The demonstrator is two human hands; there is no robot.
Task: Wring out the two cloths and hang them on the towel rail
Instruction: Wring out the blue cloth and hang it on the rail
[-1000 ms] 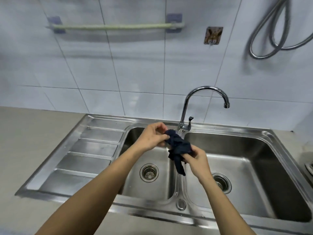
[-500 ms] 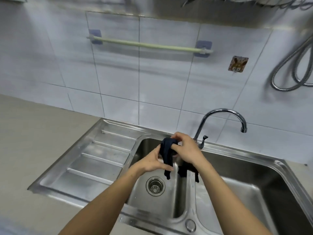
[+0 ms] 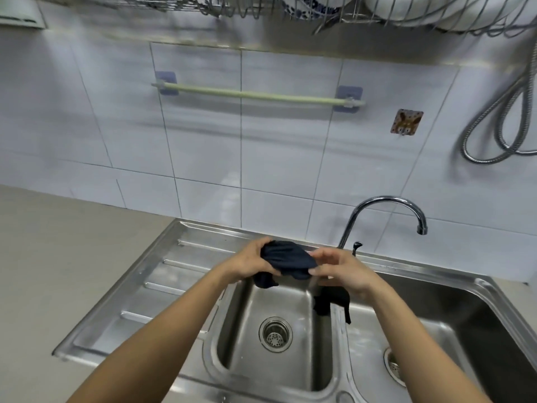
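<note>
Dark cloth (image 3: 286, 258), bunched above the sink's left basin (image 3: 276, 309), was gripped by our left hand (image 3: 251, 264) at one end and pinched by our right hand (image 3: 341, 271) at the other; dark fabric dangled below the right hand. We judged wringing finished; next, lifting it to the bare towel rail (image 3: 258, 95) above that sink. No readable writing anywhere.

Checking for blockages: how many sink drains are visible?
2. One round metal drain strainer sits in the left basin; another in the right basin is partly hidden by the right forearm.
</note>
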